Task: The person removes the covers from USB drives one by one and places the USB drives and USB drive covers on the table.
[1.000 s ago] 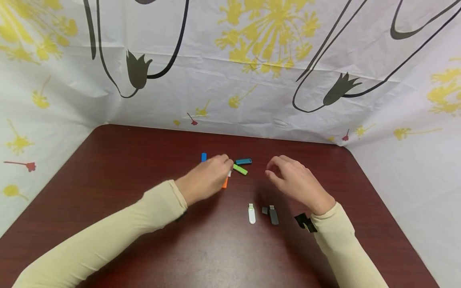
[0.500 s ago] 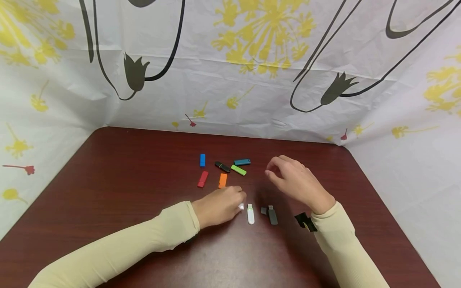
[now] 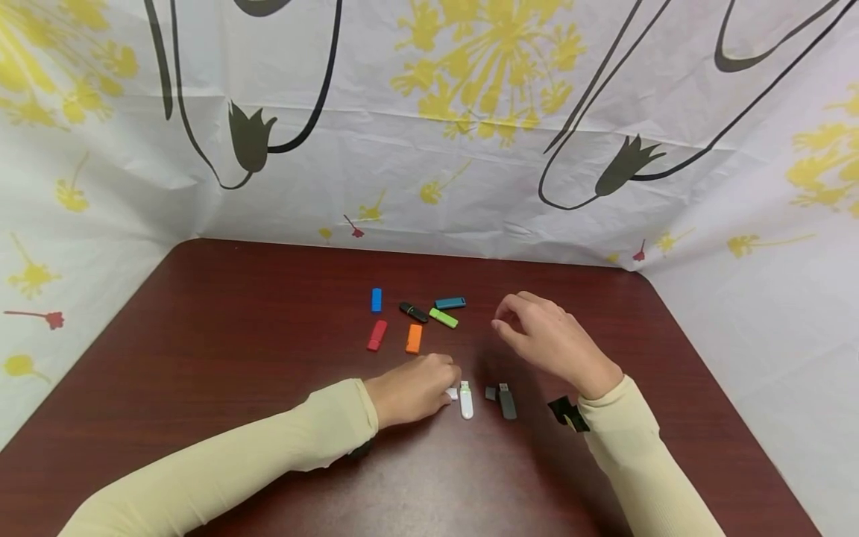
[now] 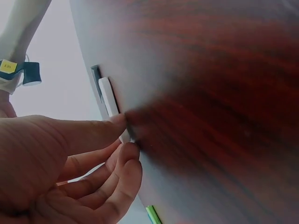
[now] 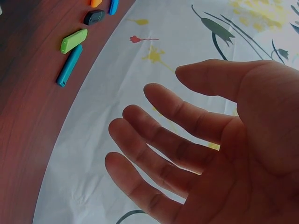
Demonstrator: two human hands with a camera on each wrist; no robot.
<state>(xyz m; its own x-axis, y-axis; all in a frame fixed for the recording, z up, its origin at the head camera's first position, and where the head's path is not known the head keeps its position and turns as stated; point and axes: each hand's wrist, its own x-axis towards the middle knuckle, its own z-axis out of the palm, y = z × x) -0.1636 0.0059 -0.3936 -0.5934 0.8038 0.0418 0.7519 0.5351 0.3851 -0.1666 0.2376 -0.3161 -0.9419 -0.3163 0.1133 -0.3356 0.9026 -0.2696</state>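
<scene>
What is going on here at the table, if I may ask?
A person's left hand pinches a small white piece, apparently a cap, beside an uncapped white USB stick on the table. The right hand hovers above the table, holding nothing. A grey USB stick also lies uncapped, its grey cap next to it. Farther back lie a blue stick, red stick, orange stick, black stick, green stick and teal stick.

The dark red table (image 3: 235,328) bears eight small sticks (image 3: 414,338) (a white stick (image 3: 466,402) near a grey stick (image 3: 507,403)).
</scene>
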